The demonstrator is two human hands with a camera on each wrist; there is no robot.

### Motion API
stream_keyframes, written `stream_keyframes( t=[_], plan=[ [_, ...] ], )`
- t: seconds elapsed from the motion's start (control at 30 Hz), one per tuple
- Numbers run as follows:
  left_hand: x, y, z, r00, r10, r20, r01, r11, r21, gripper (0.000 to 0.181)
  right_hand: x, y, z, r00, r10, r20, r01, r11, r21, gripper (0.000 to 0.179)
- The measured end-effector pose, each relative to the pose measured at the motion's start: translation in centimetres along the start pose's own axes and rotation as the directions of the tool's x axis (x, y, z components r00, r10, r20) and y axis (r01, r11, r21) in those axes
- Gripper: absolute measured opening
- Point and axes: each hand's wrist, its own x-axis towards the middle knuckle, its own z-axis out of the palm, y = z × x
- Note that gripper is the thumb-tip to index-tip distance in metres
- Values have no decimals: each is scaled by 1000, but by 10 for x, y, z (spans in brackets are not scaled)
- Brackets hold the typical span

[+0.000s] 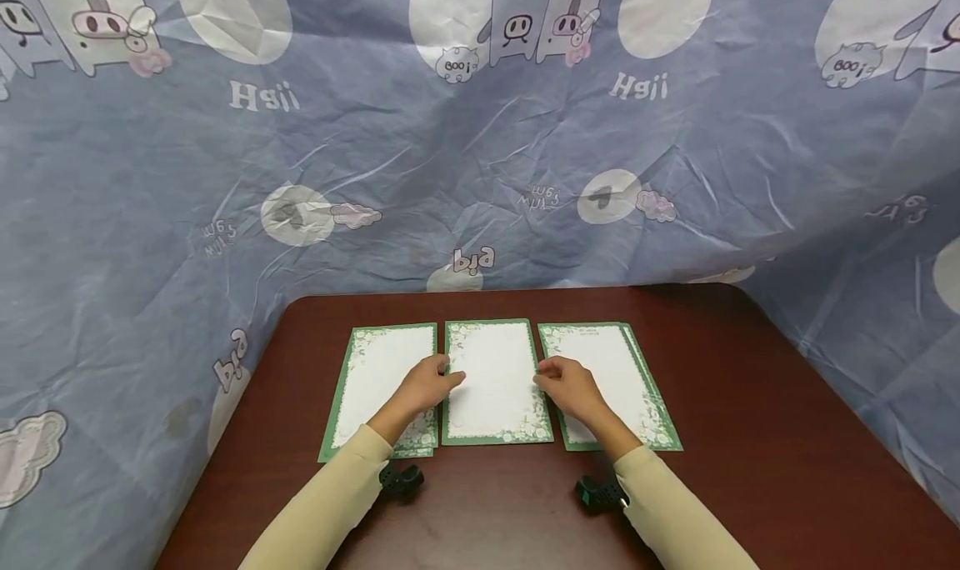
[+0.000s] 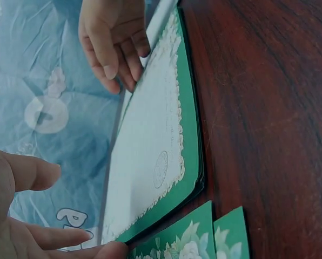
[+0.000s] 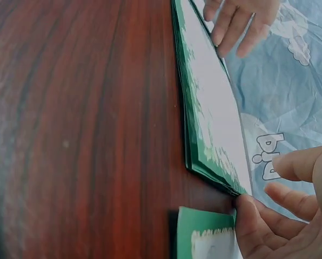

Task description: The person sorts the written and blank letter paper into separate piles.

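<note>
A stack of white paper sheets with green floral borders [image 1: 495, 387] lies in the middle, its layered edge showing in the right wrist view [image 3: 189, 129]. At its left edge is my left hand [image 1: 426, 385], thumb and fingers spread apart, with the fingertips at the stack's side. My right hand [image 1: 573, 388] is at the opposite edge, its fingertips touching the stack's side in the right wrist view, thumb raised off it. Similar bordered sheets lie beneath each forearm: a left pile [image 1: 382, 357], slightly uneven at the bottom, and a right pile [image 1: 603, 357], offset along its right edge.
The piles rest on a dark reddish-brown wooden table [image 1: 720, 403] with rounded far corners. Behind it hangs a wrinkled blue cloth [image 1: 420, 162] printed with cartoon figures. A black strap device [image 1: 401, 480] is on the left wrist and another [image 1: 600, 493] on the right.
</note>
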Motion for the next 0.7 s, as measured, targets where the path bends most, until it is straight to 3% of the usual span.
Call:
stream_keyframes(
  t=[0.4,0.7],
  plan=[
    [1,-3,7,996,35,-88,-32,999,28,58,-4,0,5,995,-65,-74,63,997,-35,26],
    [0,-5,9,995,38,-96,-37,999,13,58,-3,-2,7,995,-62,-77,58,997,-44,28]
  ],
)
